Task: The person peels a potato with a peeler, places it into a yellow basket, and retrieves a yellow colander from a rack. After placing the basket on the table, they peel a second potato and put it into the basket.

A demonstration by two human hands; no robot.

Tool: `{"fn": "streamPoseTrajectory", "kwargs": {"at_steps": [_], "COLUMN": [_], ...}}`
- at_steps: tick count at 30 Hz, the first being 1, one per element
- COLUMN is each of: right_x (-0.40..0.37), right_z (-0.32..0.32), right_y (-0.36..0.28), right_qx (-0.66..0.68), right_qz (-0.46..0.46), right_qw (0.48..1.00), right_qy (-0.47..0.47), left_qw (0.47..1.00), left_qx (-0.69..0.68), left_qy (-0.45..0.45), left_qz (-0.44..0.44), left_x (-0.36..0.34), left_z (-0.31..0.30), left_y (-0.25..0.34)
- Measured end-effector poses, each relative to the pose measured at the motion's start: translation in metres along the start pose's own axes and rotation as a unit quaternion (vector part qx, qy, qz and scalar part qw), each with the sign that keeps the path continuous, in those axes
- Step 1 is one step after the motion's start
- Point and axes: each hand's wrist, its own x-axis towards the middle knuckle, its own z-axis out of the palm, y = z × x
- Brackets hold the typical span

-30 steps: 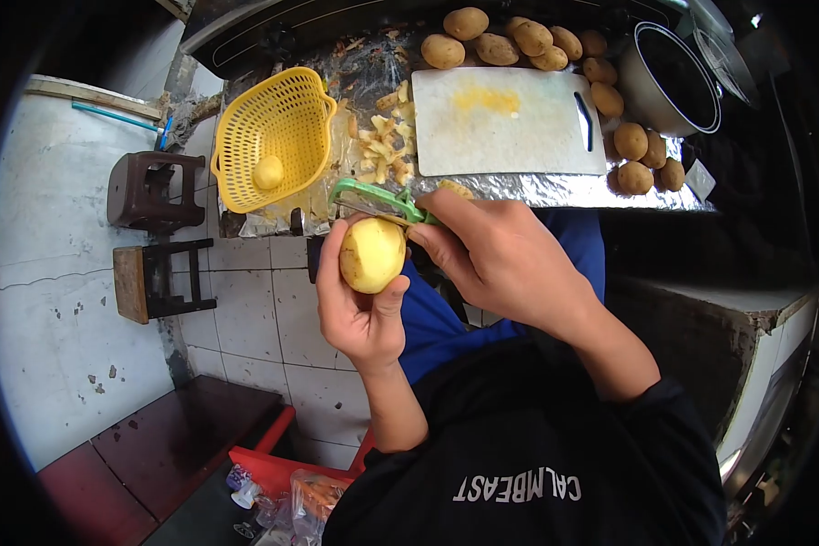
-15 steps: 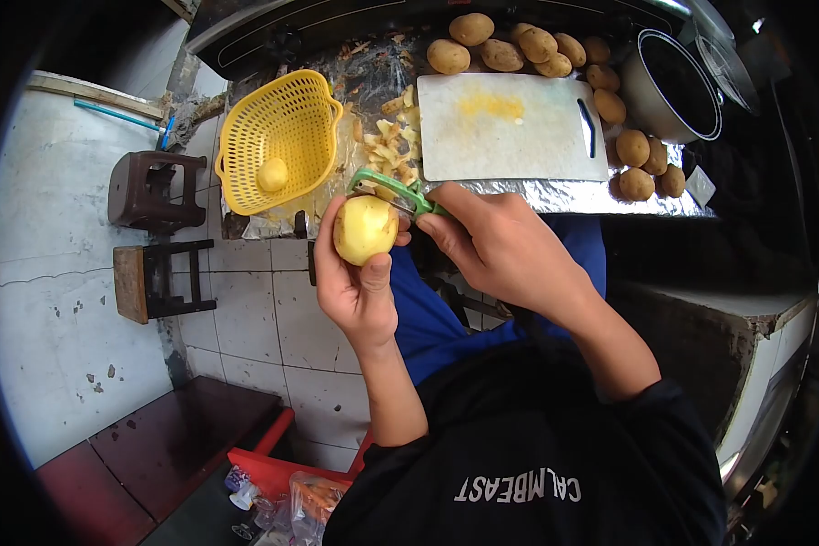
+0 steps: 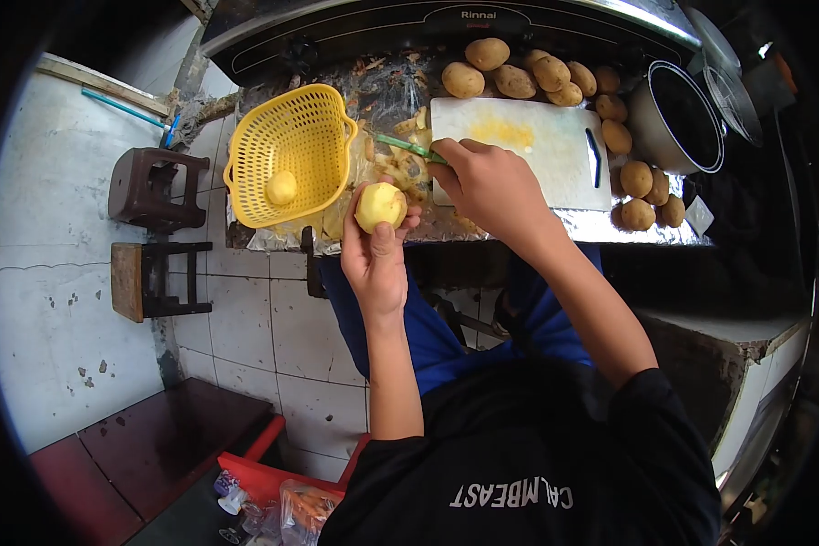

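A mostly peeled potato rests in my left hand, with fingers and thumb closed around it. Some brown skin shows on its right side. My right hand grips a green peeler by its handle, the head pointing left above the peel scraps. The peeler and the potato are apart. Left of my hands stands a yellow basket with one peeled potato inside. Just beyond my right hand lies a white cutting board with a yellowish stain.
Several unpeeled potatoes line the board's far and right sides. A metal pot stands at the right, by a glass lid. Foil covers part of the worktop. Two stools stand on the floor at left.
The peeler has moved up and away from the potato, over the scraps. My left hand has shifted slightly right, turning the potato. The view has tilted up a little.
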Motion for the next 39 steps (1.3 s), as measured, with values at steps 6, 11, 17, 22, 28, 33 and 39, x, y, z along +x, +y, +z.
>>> {"fn": "streamPoseTrajectory", "kwargs": {"at_steps": [6,11,17,22,28,33,39], "right_x": [0.007,-0.003,-0.056,-0.074,-0.078,-0.078,-0.071], "right_z": [-0.003,-0.03,-0.049,-0.049,-0.055,-0.061,-0.063], "right_y": [0.009,-0.008,-0.042,-0.054,-0.055,-0.056,-0.059], "right_qx": [-0.046,0.113,0.219,0.201,0.19,0.184,0.193], "right_qz": [-0.058,0.019,0.01,-0.022,-0.07,-0.071,-0.065], "right_qw": [0.996,0.993,0.974,0.979,0.979,0.98,0.979], "right_qy": [0.048,-0.008,-0.056,-0.017,-0.04,-0.035,-0.018], "left_qw": [0.999,0.999,0.999,0.999,0.998,0.998,0.995], "left_qx": [0.017,0.019,-0.018,-0.006,0.024,0.057,0.08], "left_qy": [0.017,0.023,0.028,0.026,0.005,-0.012,-0.022], "left_qz": [-0.033,-0.038,0.01,0.017,0.055,0.037,0.063], "left_x": [-0.014,-0.017,-0.024,-0.03,-0.033,-0.037,-0.042], "left_z": [-0.004,-0.007,0.009,0.016,0.017,0.018,0.026], "left_y": [0.004,0.012,0.028,0.037,0.043,0.048,0.054]}}
